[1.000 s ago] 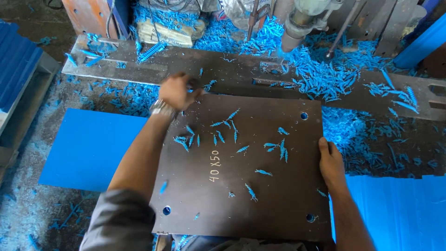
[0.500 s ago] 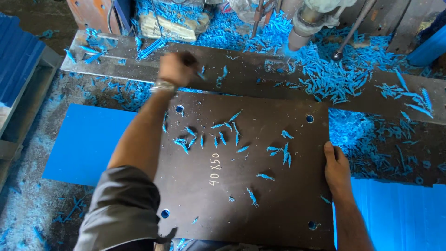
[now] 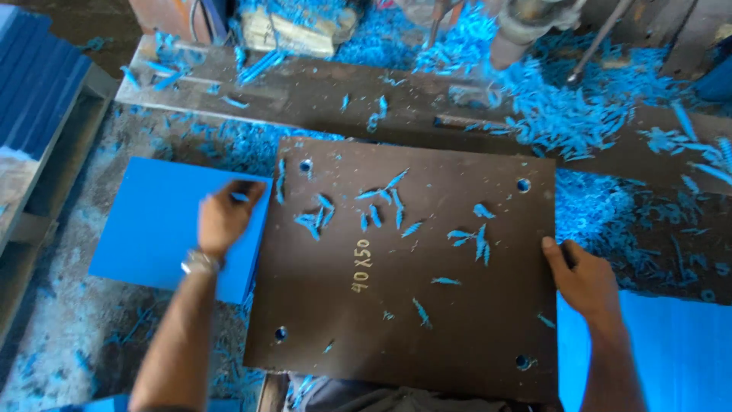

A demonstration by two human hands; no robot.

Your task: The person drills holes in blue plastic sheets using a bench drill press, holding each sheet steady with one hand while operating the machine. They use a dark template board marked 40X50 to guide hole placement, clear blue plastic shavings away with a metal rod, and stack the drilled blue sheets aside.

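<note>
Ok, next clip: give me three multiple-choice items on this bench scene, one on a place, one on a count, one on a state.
1. Where is the left hand?
A. at the brown plate's left edge, over the blue sheet
B. on the stack of sheets
C. at the plate's far right corner

2. How many corner holes show in the brown plate?
A. two
B. four
C. six

3. How does the plate lie?
A. propped upright
B. flat, strewn with blue shavings
C. flat and swept clean

A: its fingers meet the left edge above the blue sheet.
B: one hole at each corner.
B: blue shavings lie scattered on it; the right hand rests on its right edge.
</note>
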